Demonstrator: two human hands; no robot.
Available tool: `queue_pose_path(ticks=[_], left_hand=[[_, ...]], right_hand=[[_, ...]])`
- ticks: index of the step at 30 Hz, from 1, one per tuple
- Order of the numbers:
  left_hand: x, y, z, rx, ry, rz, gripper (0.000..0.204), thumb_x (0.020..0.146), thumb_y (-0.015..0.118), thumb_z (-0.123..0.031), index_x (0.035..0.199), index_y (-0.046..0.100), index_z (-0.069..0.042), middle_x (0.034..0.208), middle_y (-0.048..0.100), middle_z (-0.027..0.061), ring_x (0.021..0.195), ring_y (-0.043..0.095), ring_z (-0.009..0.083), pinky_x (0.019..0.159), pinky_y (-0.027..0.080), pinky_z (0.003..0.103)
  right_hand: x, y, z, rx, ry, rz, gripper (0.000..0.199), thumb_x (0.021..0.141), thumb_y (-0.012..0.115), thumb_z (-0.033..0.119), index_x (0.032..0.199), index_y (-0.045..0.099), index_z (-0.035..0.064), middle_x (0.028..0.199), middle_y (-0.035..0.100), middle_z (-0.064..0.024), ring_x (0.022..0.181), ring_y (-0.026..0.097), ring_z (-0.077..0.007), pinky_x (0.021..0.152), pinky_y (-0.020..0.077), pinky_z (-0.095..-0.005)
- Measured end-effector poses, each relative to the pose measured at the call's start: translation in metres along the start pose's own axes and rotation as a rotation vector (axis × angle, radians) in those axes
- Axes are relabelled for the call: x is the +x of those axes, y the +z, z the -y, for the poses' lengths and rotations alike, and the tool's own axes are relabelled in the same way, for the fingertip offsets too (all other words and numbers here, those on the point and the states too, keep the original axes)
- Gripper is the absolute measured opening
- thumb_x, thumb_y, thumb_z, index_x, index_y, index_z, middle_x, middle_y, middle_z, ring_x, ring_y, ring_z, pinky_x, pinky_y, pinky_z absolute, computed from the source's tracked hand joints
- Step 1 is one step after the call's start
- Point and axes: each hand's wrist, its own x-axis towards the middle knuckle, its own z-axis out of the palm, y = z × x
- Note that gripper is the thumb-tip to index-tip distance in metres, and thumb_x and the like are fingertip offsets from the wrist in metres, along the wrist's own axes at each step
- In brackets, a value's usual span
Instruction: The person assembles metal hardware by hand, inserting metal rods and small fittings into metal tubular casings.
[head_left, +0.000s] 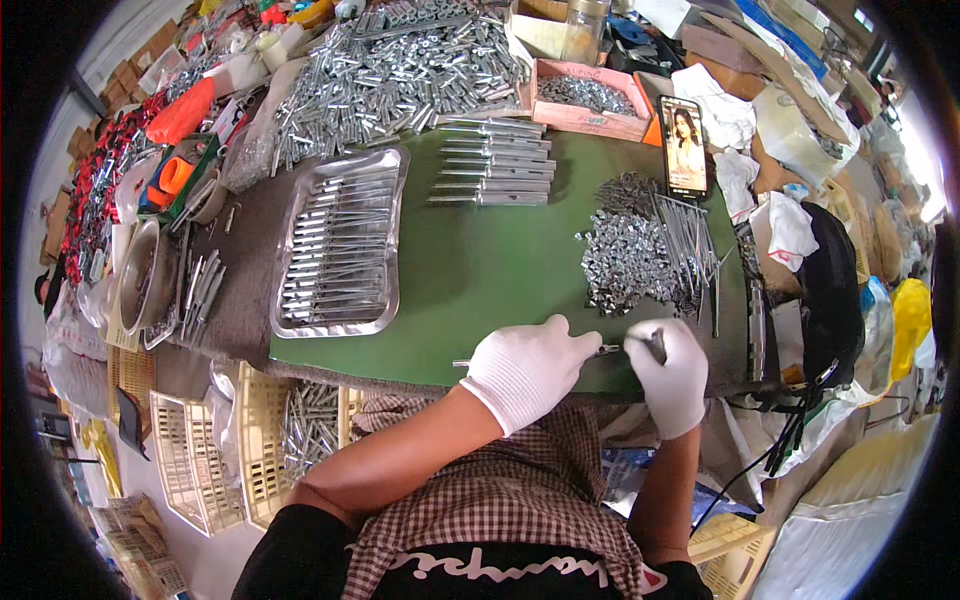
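My left hand [533, 370], in a white knit glove, is closed around a slim metal tool shaft [607, 350]. One end sticks out beyond my fingertips, and the other shows left of the wrist. Just right of that tip, my right hand [670, 378], gloved too, pinches a small dark metal piece [657, 346] whose kind I cannot make out. Beyond my hands lies a heap of small shiny metal fittings [625, 262]. Long thin metal rods [690, 240] lie along its right side, with small dark parts [627, 192] behind it.
A metal tray [396, 240] of shafts with thin rods stands left on the green mat [470, 270]. Metal tubes with rods [515, 165] lie in a row behind. A big pile of tubes [400, 85], a pink box [590, 122] of small parts and a phone [686, 150] stand farther back.
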Motion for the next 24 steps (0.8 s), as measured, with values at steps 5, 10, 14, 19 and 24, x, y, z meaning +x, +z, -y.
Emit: queue_pose_path(ticks=[5, 10, 14, 19, 24], left_hand=[[-0.001, -0.002, 0.0, -0.001, -0.002, 0.002, 0.016, 0.086, 0.059, -0.02, 0.101, 0.064, -0.021, 0.073, 0.053, 0.0081, 0.054, 0.062, 0.0245, 0.048, 0.051, 0.037], [-0.001, 0.0, -0.001, 0.007, -0.008, -0.012, 0.018, 0.085, 0.059, -0.02, 0.103, 0.064, -0.021, 0.072, 0.052, 0.0077, 0.053, 0.061, 0.0242, 0.048, 0.05, 0.037], [-0.001, -0.002, 0.0, -0.018, -0.002, 0.016, 0.022, 0.085, 0.06, -0.02, 0.107, 0.064, -0.02, 0.072, 0.052, 0.0076, 0.053, 0.061, 0.024, 0.048, 0.05, 0.037], [-0.004, -0.001, 0.001, -0.045, 0.017, 0.027, 0.027, 0.085, 0.06, -0.02, 0.112, 0.063, -0.02, 0.073, 0.052, 0.0078, 0.054, 0.061, 0.0241, 0.048, 0.051, 0.037], [-0.005, -0.001, 0.005, 0.073, 0.063, 0.033, 0.033, 0.088, 0.059, -0.02, 0.121, 0.061, -0.022, 0.075, 0.054, 0.0082, 0.056, 0.063, 0.0242, 0.049, 0.052, 0.036]], right_hand=[[-0.008, 0.005, 0.013, 0.035, -0.055, 0.054, 0.01, 0.078, 0.072, 0.006, 0.087, 0.068, 0.0063, 0.085, 0.065, -0.01, 0.071, 0.064, -0.0234, 0.066, 0.0504, -0.0318], [-0.009, 0.013, 0.017, -0.099, -0.036, 0.072, 0.012, 0.076, 0.073, 0.009, 0.086, 0.068, 0.0098, 0.087, 0.065, -0.0102, 0.073, 0.065, -0.0294, 0.064, 0.0511, -0.0358], [-0.006, 0.015, 0.017, -0.119, -0.05, 0.09, 0.011, 0.075, 0.073, 0.008, 0.083, 0.065, 0.008, 0.082, 0.064, -0.0098, 0.071, 0.064, -0.0287, 0.063, 0.0501, -0.0362], [-0.005, 0.016, 0.005, 0.085, -0.008, 0.14, 0.014, 0.075, 0.073, 0.008, 0.079, 0.06, 0.0057, 0.078, 0.062, -0.0091, 0.067, 0.06, -0.0271, 0.063, 0.0483, -0.0338], [-0.006, 0.016, 0.009, -0.076, -0.028, 0.115, 0.015, 0.075, 0.071, 0.003, 0.083, 0.059, 0.0037, 0.077, 0.059, -0.007, 0.065, 0.057, -0.0213, 0.062, 0.0462, -0.0334]])
